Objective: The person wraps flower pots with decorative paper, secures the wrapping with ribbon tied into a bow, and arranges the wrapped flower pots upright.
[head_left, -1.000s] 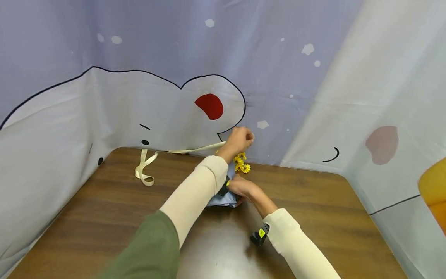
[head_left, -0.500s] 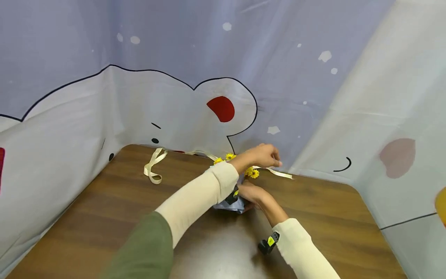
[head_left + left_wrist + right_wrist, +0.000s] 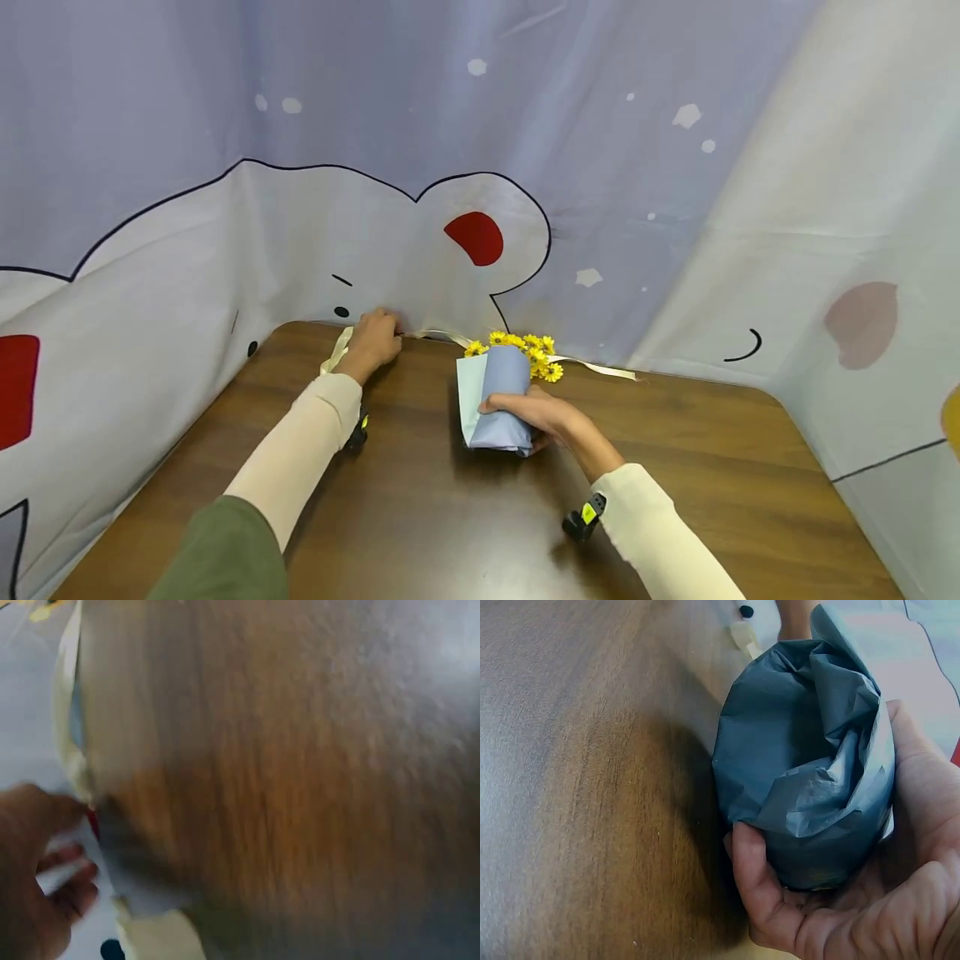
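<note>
Flowers (image 3: 537, 357), small and yellow, show at the far end of a blue paper wrap (image 3: 504, 396), which sits a little right of centre in the far part of the table (image 3: 420, 517). We see the right hand (image 3: 543, 410) curled firmly round the near part of the wrap, thumb across one side and fingers round the other. In the right wrist view, the near end gapes, its edges crumpled inward. Whether the wrap touches the wood, we cannot tell.

The left hand (image 3: 377, 337) is well to the left, at the far edge, beside a cream ribbon (image 3: 336, 350). Its fingers look partly bent, but the left wrist view is blurred, so we cannot tell whether it pinches anything. More ribbon (image 3: 607, 371) lies along the far edge, behind and to the right of the flowers; we cannot tell if it is the same length.

We judge the loose flap (image 3: 470, 392) on the wrap's left the weak point: if the right hand eases, it could spring open, since we see nothing fastening it. Too hard a squeeze could crush the gaping end. A careless sweep of the left hand could drag the ribbon over the far edge, against the hanging cloth (image 3: 600, 167).
</note>
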Demonstrator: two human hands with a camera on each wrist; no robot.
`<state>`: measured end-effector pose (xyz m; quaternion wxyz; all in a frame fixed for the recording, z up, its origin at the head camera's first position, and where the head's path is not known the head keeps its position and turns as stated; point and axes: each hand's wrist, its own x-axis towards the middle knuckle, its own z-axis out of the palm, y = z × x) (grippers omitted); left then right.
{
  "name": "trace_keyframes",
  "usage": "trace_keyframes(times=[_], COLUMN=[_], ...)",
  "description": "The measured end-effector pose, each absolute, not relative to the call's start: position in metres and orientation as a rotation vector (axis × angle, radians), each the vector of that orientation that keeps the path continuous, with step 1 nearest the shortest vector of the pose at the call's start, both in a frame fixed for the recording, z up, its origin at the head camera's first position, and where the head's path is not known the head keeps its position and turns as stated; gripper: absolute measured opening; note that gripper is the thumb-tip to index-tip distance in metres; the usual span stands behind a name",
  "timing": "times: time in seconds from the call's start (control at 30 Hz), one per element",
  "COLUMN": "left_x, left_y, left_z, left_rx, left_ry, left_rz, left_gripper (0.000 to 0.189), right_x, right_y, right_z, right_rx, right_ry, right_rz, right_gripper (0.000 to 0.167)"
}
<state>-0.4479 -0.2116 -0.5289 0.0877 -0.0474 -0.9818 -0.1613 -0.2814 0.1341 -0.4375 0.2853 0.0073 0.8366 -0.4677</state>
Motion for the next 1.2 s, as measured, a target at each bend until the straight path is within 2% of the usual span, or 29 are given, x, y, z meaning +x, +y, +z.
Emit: trace_keyframes(times=[0.17, 0.33, 0.53, 0.67, 0.77, 0.87, 1.0, 1.07, 1.2], left_x=[-0.445, -0.437, -0.447, -0.433, -0.414, -0.412, -0.433, -0.443, -0.429], left_y=[-0.196, -0.177, -0.182, -0.185, -0.182, -0.183, -0.193, -0.198, -0.186], left_z=[-0.542, -0.522, -0.513, -0.507, -0.500, -0.503, -0.521, -0.526, -0.493], left_rx=[-0.276, -0.261, -0.360, -0.396, -0.417, -0.400, -0.429, -0.532, -0.744], left_ry=[-2.803, -2.876, -2.946, -2.961, -3.013, -3.001, -2.857, -2.743, -2.635], left_rz=[-0.463, -0.371, -0.491, -0.593, -0.674, -0.741, -0.812, -0.848, -0.871], left_gripper=[0.024, 0.005, 0.007, 0.010, 0.022, 0.034, 0.025, 0.017, 0.015], right_x=[-0.273, -0.271, -0.278, -0.279, -0.277, -0.276, -0.277, -0.278, -0.280], right_y=[0.128, 0.121, 0.118, 0.113, 0.109, 0.105, 0.102, 0.101, 0.102], right_z=[-0.443, -0.444, -0.439, -0.444, -0.447, -0.447, -0.443, -0.442, -0.440], right_rx=[0.005, -0.011, 0.001, -0.024, -0.033, -0.023, -0.030, -0.037, -0.033], right_ry=[2.222, 2.218, 2.247, 2.232, 2.215, 2.214, 2.227, 2.224, 2.218], right_rz=[-1.271, -1.269, -1.273, -1.253, -1.258, -1.279, -1.279, -1.275, -1.263], right_gripper=[0.076, 0.080, 0.079, 0.077, 0.079, 0.081, 0.081, 0.080, 0.082])
